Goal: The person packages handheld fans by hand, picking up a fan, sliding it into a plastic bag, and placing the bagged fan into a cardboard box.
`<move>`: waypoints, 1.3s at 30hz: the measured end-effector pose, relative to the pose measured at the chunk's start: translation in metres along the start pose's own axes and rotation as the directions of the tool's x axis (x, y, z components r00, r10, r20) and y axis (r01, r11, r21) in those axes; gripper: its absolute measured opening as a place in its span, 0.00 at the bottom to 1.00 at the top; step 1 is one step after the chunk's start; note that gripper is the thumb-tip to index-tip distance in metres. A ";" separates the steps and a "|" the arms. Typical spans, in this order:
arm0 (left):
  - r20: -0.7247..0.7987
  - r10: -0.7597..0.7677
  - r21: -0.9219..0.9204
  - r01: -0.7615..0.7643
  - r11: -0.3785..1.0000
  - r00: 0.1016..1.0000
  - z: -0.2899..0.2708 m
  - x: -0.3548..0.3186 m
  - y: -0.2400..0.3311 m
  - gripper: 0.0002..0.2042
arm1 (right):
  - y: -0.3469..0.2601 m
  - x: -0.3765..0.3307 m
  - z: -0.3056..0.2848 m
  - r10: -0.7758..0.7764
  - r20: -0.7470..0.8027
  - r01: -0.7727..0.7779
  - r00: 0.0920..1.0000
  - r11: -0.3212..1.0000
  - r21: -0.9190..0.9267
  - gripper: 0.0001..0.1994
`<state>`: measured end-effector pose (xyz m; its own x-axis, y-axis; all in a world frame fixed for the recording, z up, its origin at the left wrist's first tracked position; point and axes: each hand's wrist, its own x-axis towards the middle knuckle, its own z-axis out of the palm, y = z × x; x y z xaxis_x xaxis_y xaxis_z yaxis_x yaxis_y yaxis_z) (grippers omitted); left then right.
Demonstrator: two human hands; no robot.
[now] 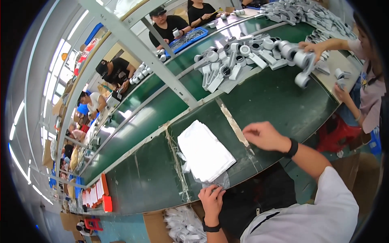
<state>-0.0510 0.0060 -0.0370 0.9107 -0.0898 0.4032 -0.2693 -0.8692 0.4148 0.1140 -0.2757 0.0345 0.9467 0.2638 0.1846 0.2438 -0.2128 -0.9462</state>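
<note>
A stack of flat white bags [204,150] lies on the dark green conveyor belt [283,101] in front of me. My left hand [211,199] rests at the belt's near edge and pinches a crumpled clear plastic bag [216,181] just below the stack. My right hand [264,136] hovers over the belt to the right of the stack, fingers curled together, with nothing visible in it. A black band sits on each wrist.
A heap of grey and white plastic parts [243,54] lies farther along the belt. A co-worker's hand [313,47] at the right holds one such part. Other people sit across the line. A white metal frame [133,44] crosses overhead. A carton of bagged white parts [182,224] stands below.
</note>
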 end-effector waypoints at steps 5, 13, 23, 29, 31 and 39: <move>-0.003 -0.115 -0.193 0.112 0.975 0.993 0.003 0.001 -0.010 0.06 | 0.009 0.039 -0.032 0.047 -0.099 -0.061 0.994 0.987 -0.148 0.10; 0.026 -0.157 -0.195 0.159 0.968 0.987 0.000 0.001 -0.009 0.06 | 0.035 0.009 -0.062 -0.146 -0.309 -0.039 0.940 0.853 -0.521 0.10; -0.004 -0.167 -0.148 0.165 0.975 0.986 -0.002 0.006 -0.007 0.10 | 0.073 0.003 -0.134 -0.201 -0.048 0.052 0.978 0.464 -0.884 0.17; -0.143 -0.102 -0.201 0.072 0.977 0.984 -0.008 0.003 -0.002 0.04 | 0.036 -0.025 -0.102 -0.095 -0.085 0.039 0.992 0.860 -0.509 0.14; -0.170 -0.316 -0.407 0.226 0.885 0.933 -0.011 -0.004 0.009 0.03 | 0.024 -0.039 -0.081 0.109 -0.033 -0.111 0.993 0.992 -0.063 0.17; 0.076 -0.684 -0.958 0.243 0.151 0.726 -0.016 0.030 0.074 0.06 | -0.018 -0.088 0.041 0.066 0.224 -0.186 0.972 0.800 0.571 0.29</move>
<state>-0.0484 -0.0530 0.0190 0.8689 0.4920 -0.0532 -0.1197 0.3132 0.9421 0.0178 -0.2562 0.0248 0.8897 0.4530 0.0573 -0.1012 0.3181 -0.9427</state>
